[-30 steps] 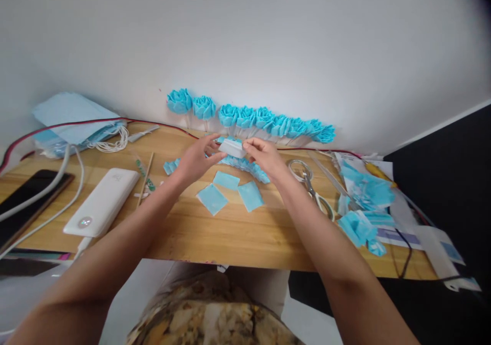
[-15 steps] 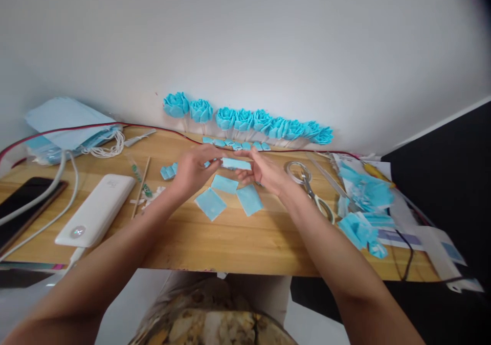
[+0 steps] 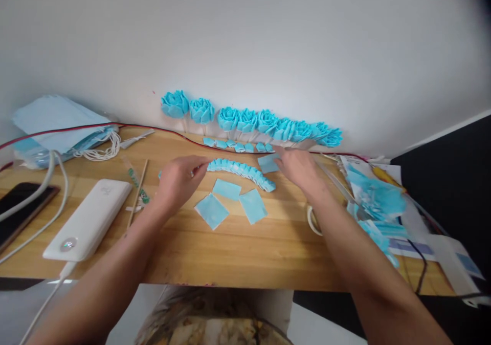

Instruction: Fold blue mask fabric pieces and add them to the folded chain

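Note:
My left hand [image 3: 177, 181] rests on the wooden desk [image 3: 238, 253] with its fingers curled, the tips at the left end of a curved row of folded blue pieces [image 3: 241, 170]. What the fingers pinch, if anything, is too small to name. My right hand [image 3: 301, 168] is further back and right, pinching the corner of a blue folded square [image 3: 267, 163] just above the row's right part. Three flat blue squares [image 3: 227, 189] lie in front of the row, between my hands.
Blue paper roses [image 3: 245, 120] line the wall, with a short line of small blue pieces [image 3: 238, 145] below. At left lie a white power bank [image 3: 90, 219], a phone [image 3: 19, 209], cables, a stick [image 3: 137, 191] and blue masks [image 3: 57, 125]. Blue scraps [image 3: 378, 196] pile up at right.
Both hands held one folded blue piece together; now they have parted. The right hand carried the piece right and back, the left hand dropped to the row's left end.

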### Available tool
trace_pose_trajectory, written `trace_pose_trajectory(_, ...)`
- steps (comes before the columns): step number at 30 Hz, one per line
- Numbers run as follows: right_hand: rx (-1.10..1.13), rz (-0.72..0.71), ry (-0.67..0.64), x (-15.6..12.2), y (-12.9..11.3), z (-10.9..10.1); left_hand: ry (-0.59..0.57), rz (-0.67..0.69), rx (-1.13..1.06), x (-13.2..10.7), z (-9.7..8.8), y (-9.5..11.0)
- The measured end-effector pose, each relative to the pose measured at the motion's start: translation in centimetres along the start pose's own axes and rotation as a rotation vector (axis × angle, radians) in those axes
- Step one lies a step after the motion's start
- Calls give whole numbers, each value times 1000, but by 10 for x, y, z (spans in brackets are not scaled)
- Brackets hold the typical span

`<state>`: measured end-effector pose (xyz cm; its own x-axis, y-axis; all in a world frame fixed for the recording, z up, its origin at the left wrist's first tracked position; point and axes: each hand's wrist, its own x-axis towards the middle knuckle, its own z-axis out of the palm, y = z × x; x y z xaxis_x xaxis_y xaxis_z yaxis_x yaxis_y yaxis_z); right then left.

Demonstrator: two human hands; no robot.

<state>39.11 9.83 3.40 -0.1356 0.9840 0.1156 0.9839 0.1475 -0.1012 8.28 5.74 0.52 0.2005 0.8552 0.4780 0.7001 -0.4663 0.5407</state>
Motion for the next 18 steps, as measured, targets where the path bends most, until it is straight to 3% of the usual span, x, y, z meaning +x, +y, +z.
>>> trace_pose_trajectory(2,-166,-62,78,4,-21,5,-115,100,28,-3,5,2)
trace_pose_trajectory(4,-157,-149,81,14,-45,11,-243,248,38,-6,12,7)
trace_pose_trajectory(8,-38,-145,-150,44,-80,26,-395,436,46,-13,19,16)
trace_pose_trajectory(12,-20,-79,-275,64,-93,37,-440,436,55,-16,19,19)
trace_pose_trajectory(18,60,-41,-308,77,-98,51,-509,407,23,-16,17,24)
